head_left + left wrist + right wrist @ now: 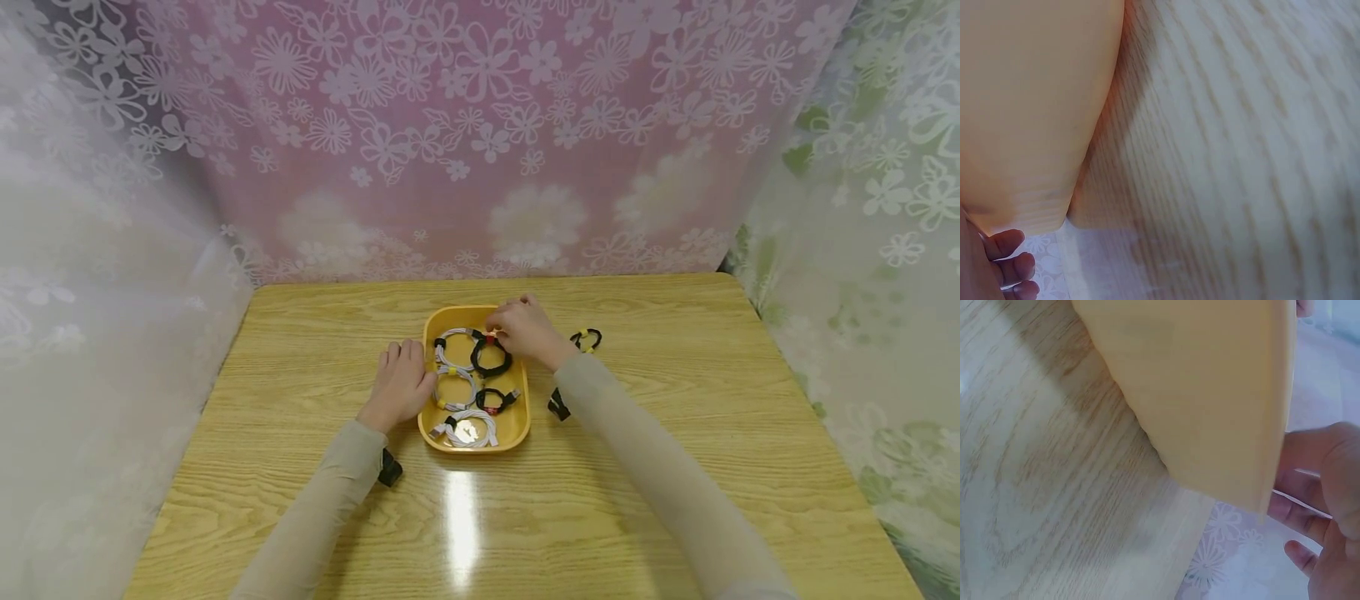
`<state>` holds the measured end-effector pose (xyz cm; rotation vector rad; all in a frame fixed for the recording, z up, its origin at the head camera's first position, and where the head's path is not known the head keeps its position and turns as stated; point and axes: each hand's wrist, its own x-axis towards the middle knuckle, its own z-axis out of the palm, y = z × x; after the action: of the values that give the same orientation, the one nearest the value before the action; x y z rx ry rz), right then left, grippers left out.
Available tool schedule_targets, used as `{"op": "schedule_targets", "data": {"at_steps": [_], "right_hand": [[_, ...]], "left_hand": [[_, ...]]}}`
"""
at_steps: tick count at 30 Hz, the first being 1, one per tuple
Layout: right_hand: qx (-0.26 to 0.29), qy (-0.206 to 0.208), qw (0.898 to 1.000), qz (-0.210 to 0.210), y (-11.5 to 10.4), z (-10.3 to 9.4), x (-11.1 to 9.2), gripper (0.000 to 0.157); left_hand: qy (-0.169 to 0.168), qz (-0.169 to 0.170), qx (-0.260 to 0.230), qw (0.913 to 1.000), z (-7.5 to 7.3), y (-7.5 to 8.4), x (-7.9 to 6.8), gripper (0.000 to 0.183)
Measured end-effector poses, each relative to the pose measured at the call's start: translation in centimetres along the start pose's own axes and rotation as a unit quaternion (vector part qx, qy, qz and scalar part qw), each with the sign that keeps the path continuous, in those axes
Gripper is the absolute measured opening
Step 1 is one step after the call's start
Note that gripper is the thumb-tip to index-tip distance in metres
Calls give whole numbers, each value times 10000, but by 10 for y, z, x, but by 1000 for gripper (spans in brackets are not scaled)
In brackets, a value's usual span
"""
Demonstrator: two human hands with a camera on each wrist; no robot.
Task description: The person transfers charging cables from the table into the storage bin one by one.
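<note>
My left hand [401, 379] rests at the left rim of a yellow plastic tray [474, 450], thumb at the edge. Its fingertips [1016, 265] show past the tray wall in the left wrist view. My right hand [525, 329] reaches over the tray's far right corner, fingers bent inside. The fingertips pinch a coiled black cable [491, 372] at its red tie. In the right wrist view the tray wall hides what these fingers [1304, 450] hold. A small black cable [491, 393] with a red tie, a grey cable [472, 392] and white cables [491, 429] lie coiled inside.
Right of the tray, a black cable loop [597, 337] with yellow ties lies on the wooden table [660, 400], partly behind my right wrist. Flower-patterned curtains [480, 167] hang behind and along both sides of the table.
</note>
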<state>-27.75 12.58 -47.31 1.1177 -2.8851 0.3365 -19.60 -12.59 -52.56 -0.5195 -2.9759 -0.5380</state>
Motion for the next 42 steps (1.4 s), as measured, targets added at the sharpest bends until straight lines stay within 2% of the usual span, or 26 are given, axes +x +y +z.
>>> {"op": "schedule_targets", "data": {"at_steps": [7, 14, 16, 26, 37, 42], "right_hand": [[329, 119, 9994, 54, 0, -4, -8, 16], [1294, 549, 9898, 243, 7, -12, -19, 19], [1429, 677, 9868, 357, 10, -14, -23, 20], [1753, 1149, 9738, 883, 25, -14, -51, 17], [1850, 1194, 9681, 1200, 42, -13, -75, 17], [1851, 1150, 9637, 1543, 54, -11, -86, 18]], "left_hand": [[-139, -41, 17, 9999, -1, -1, -3, 18], [-169, -13, 25, 9999, -1, -4, -5, 17], [-183, 0, 4, 9998, -2, -4, -7, 17], [-231, 77, 11, 9997, -5, -7, -14, 17], [-230, 76, -13, 9997, -5, -6, -13, 17], [-195, 60, -42, 9998, -5, -5, -12, 16]]}}
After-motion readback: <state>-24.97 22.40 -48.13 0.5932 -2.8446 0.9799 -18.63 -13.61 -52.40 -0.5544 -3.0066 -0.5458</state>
